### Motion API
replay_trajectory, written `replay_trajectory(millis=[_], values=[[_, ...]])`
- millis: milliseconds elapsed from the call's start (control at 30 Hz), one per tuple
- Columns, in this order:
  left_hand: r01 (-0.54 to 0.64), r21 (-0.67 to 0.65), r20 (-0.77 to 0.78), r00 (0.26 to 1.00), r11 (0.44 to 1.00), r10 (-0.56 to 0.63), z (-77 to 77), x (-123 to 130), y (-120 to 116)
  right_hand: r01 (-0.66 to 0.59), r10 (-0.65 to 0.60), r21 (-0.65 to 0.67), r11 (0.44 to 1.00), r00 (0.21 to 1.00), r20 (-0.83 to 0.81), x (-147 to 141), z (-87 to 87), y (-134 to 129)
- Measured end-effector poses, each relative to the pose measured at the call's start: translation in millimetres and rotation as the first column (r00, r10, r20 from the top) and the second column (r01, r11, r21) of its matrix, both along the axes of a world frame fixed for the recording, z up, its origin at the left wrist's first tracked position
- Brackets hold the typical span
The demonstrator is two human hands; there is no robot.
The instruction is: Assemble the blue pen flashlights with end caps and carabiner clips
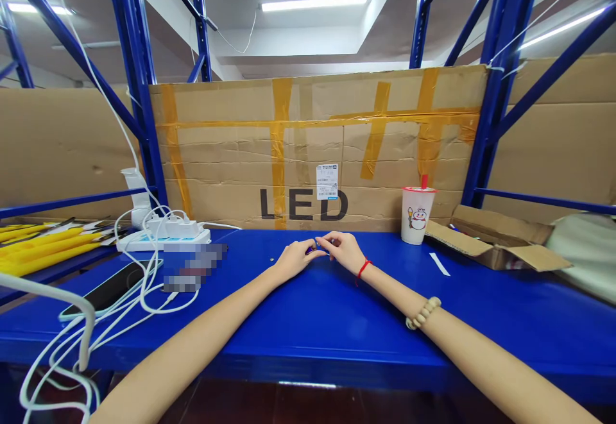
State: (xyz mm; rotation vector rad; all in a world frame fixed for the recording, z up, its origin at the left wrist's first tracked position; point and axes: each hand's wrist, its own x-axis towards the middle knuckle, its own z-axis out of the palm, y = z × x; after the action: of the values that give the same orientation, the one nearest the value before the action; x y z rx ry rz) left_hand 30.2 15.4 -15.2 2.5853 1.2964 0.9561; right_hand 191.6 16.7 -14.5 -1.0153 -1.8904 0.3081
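My left hand (293, 261) and my right hand (344, 252) meet over the blue shelf top (327, 321), fingertips almost touching. Both are closed in a pinch, thumbs and forefingers drawn together. Whatever lies between the fingers is too small and hidden to make out; only a dark speck shows there. A tiny shiny bit (272, 259) lies on the shelf just left of my left hand. My right wrist wears a red string (364, 271), with a beaded bracelet (423, 313) farther up the forearm.
A white cup (416, 217) with a red straw stands at right, beside an opened cardboard box (491, 238) and a paper strip (439, 263). Left are a power strip (163, 239), tangled white cables (149, 283) and a phone (113, 288). Behind stands a large taped carton (231, 174).
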Motion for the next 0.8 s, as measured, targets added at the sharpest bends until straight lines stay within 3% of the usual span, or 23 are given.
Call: replay_trajectory(millis=[133, 233, 433, 600, 800], values=[[0.105, -0.036, 0.131, 0.986, 0.994, -0.1, -5.2, 4.5, 2.0, -0.021, 0.019, 0.083, 0.996, 1.0, 0.023, -5.2, 1.0, -6.3], [0.124, -0.038, 0.199, 0.973, 0.991, -0.114, -7.0, 6.5, 3.5, 0.031, -0.039, 0.151, 0.988, 0.998, 0.049, -5.0, 2.0, -9.4], [0.138, -0.065, 0.206, 0.971, 0.988, -0.122, -7.4, 10.2, 0.5, 0.102, -0.125, 0.219, 0.97, 0.988, 0.095, -2.6, 5.2, -12.4], [0.086, -0.11, 0.233, 0.971, 0.99, -0.058, -9.6, 16.6, -3.2, 0.062, -0.078, 0.189, 0.98, 0.994, 0.078, -3.0, 3.5, -9.0], [-0.037, -0.172, 0.16, 0.985, 0.984, 0.065, -4.0, 21.4, -14.7, 0.018, -0.019, 0.099, 0.995, 1.0, 0.017, -3.7, 3.1, -10.0]])
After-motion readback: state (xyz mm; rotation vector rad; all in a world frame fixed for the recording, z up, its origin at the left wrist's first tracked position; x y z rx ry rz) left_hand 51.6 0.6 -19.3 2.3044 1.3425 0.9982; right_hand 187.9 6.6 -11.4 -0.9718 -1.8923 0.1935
